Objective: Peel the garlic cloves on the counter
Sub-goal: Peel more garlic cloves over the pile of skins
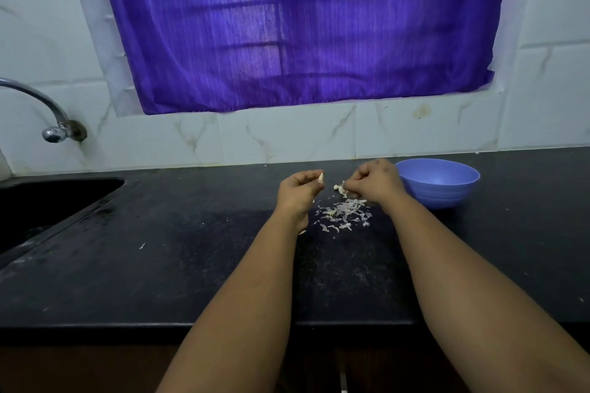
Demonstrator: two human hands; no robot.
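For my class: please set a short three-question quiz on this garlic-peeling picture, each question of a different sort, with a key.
1. True or false: the left hand pinches a garlic clove.
2. Where does the blue bowl stand? A) in the sink B) on the counter, right of the right hand C) on the window ledge
3. Fill in: the loose peels lie on the counter between the two ____.

Key: 1 true; 2 B; 3 forearms.
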